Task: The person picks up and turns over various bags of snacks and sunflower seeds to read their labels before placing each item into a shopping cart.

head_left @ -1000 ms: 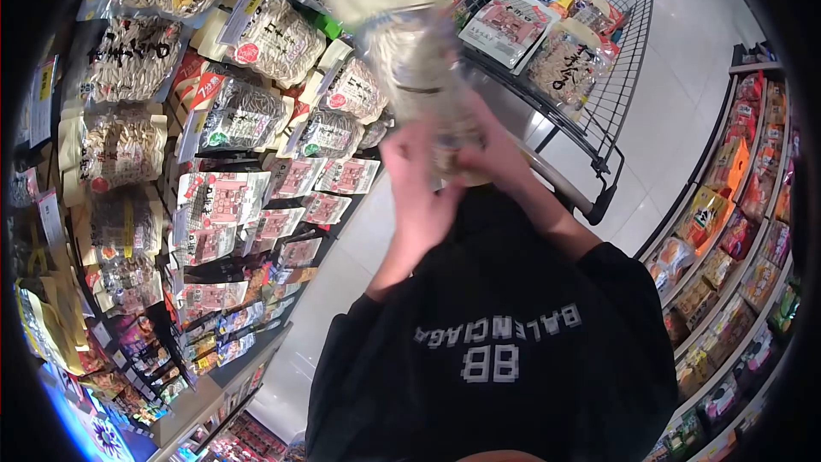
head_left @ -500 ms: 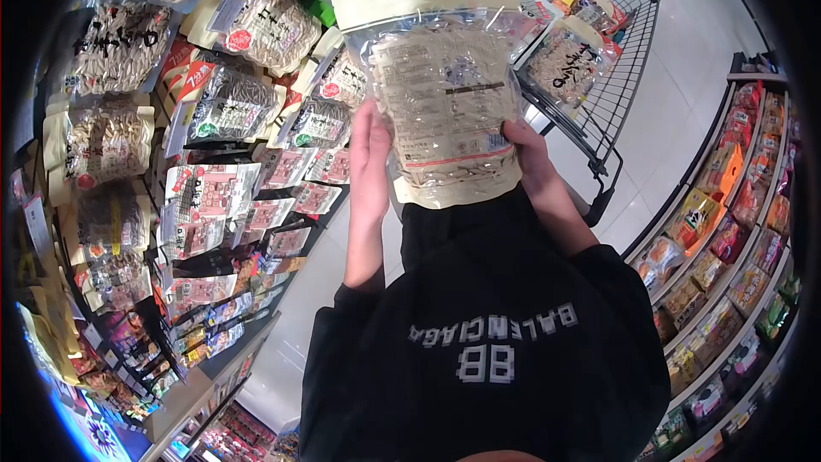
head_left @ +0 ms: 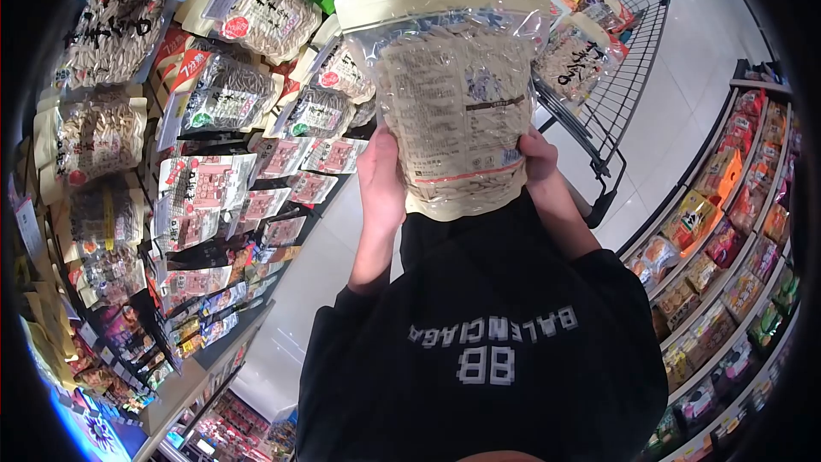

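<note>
A large clear bag of seeds (head_left: 462,111) with a cream top band and hang hole is held upright in front of my chest, its printed back label towards me. My left hand (head_left: 380,173) grips the lower left edge, its fingers partly hidden behind the bag. On the lower right edge my right hand (head_left: 539,158) holds it with the thumb on the front. Similar seed bags hang on the rack to the left, the nearest being a dark seed bag (head_left: 320,113).
A wire shopping cart (head_left: 631,77) with several packets, including a seed bag (head_left: 571,58), stands beyond my right hand. Hanging snack packets (head_left: 205,184) fill the left rack. Curved shelves of packaged goods (head_left: 703,274) run along the right. Pale tiled floor (head_left: 671,120) lies between.
The held bag is nearer and looks larger. My left hand has shifted from beside the bag onto its lower left edge. The view has moved slightly.
</note>
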`<state>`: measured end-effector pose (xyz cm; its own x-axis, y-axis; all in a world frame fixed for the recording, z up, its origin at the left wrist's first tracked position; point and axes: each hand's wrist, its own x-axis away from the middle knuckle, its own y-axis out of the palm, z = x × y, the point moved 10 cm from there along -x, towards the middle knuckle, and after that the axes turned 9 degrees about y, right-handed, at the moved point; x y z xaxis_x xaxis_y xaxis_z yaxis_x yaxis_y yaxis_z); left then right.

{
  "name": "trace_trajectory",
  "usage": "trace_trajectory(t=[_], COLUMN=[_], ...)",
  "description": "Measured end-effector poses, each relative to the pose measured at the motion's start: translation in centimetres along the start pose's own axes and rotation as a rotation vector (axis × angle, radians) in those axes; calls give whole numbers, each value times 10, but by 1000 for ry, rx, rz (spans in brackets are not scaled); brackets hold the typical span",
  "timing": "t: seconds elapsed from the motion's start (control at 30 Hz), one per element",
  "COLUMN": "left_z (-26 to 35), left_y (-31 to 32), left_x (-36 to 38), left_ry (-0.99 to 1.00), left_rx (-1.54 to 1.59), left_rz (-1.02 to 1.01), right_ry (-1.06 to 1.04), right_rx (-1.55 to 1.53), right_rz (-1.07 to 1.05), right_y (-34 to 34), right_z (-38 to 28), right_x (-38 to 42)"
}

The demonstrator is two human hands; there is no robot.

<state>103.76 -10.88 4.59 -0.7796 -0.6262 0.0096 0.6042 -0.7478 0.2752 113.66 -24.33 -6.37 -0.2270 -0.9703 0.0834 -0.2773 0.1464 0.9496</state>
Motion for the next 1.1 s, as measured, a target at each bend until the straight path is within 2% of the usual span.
trace_trajectory(t=[0.27, 0.53, 1.03, 1.1], left_z=[-3, -1, -5, -6], left_y=[-5, -6, 0, -2], left_x=[3, 2, 12, 12], left_ry=[-51, -79, -63, -36], left_rx=[17, 28, 44, 78], left_rz=[59, 37, -4, 43], right_ry=[-1, -14, 27, 22], right_rx=[-14, 2, 53, 81], right_rz=[-40, 22, 19, 17], right_y=[8, 11, 4, 5], right_z=[3, 3, 10, 9], right_x=[0, -2, 8, 9])
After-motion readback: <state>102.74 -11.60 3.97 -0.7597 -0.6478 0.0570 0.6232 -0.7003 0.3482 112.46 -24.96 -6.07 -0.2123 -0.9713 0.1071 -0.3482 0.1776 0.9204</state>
